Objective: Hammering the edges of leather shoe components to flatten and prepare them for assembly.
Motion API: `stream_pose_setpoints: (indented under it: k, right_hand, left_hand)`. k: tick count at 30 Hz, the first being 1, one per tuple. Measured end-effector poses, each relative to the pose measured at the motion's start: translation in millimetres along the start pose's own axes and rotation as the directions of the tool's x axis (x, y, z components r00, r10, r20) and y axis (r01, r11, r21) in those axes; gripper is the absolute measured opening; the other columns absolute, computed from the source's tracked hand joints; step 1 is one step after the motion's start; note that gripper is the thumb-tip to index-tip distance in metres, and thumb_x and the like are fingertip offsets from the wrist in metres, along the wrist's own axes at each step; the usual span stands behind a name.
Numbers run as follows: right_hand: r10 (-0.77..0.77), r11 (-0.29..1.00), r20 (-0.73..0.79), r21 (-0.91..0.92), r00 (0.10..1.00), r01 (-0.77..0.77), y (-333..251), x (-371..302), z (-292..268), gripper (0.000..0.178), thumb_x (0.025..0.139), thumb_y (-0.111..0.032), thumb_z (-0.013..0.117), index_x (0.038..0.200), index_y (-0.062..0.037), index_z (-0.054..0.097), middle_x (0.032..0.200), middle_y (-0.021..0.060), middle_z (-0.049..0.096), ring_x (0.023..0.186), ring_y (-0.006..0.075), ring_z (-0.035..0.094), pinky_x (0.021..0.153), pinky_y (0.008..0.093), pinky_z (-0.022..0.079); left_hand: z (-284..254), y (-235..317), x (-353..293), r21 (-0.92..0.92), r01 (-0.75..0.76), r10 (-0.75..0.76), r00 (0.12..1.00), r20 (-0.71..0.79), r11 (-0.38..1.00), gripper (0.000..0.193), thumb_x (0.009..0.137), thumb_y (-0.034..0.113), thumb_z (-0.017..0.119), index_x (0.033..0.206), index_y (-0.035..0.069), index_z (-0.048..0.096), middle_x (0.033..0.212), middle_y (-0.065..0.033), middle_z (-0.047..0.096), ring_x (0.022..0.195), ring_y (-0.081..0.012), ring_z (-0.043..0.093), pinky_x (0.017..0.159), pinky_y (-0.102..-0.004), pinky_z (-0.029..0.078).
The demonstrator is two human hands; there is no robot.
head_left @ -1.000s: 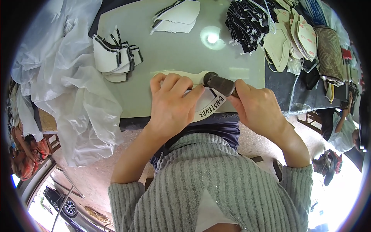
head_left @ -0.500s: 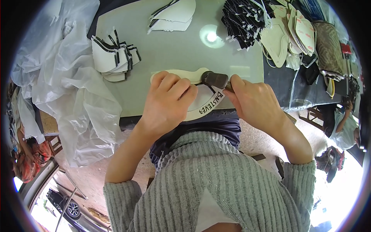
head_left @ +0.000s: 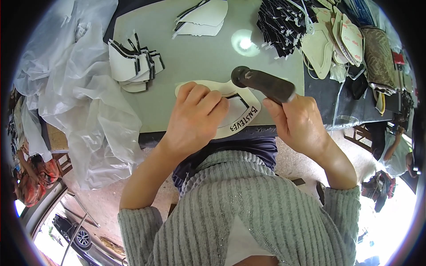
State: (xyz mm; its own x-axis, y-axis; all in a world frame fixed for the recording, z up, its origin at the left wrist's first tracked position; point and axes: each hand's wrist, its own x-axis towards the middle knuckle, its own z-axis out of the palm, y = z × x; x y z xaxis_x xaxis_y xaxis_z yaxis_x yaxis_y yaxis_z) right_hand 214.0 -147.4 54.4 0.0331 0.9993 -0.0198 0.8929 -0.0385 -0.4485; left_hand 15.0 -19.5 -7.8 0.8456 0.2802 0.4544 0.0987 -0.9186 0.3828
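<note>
A cream curved template (head_left: 254, 98) with dark lettering lies flat at the table's near edge. Inside its curve sits a white piece with a black edge strip (head_left: 236, 100). My left hand (head_left: 194, 113), fingers curled, grips the template and covers its left part; the fingertips are hidden. Above the template's right side, my right hand (head_left: 304, 122) is closed around the handle of a dark-headed hammer (head_left: 268, 85). The hammer head is raised and tilted, apart from the pieces below.
Stacks of white pieces with black strips (head_left: 133, 66) and more white pieces (head_left: 204, 18) lie on the glass-like table top (head_left: 195, 57). A heap of black strips (head_left: 284, 26) and cream templates (head_left: 317, 51) fills the far right. Plastic sheeting (head_left: 88, 102) drapes over the left side.
The hammer has lifted off the template's upper right, its head rising and tilting, uncovering the black strip beneath. My left hand stays in nearly the same place.
</note>
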Motion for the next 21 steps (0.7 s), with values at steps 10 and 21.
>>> stream_pose_setpoints:
  k: [10,21]
  right_hand:
    - [0.041,0.989,0.067,-0.146,0.997,-0.03,7,-5,12,0.027,0.096,-0.024,0.062,0.086,-0.0026,0.049,0.061,0.0124,0.059,0.051,0.032,0.063,0.046,0.0407,0.049]
    - [0.069,0.961,0.006,-0.269,0.998,-0.065,11,-2,11,0.023,0.097,-0.023,0.06,0.088,-0.0045,0.049,0.063,0.0095,0.058,0.052,0.031,0.062,0.045,0.0392,0.046]
  left_hand:
    - [1,2,1,-0.007,0.039,-0.039,0.999,-0.009,0.999,0.026,0.071,-0.002,0.07,0.096,0.004,0.067,0.087,-0.0047,0.06,0.08,-0.0251,0.057,0.078,-0.0383,0.045]
    - [10,20,-5,-0.185,0.278,-0.298,0.95,-0.093,0.943,0.02,0.078,-0.003,0.07,0.097,0.004,0.07,0.09,-0.0087,0.064,0.078,-0.0292,0.06,0.069,-0.0376,0.05]
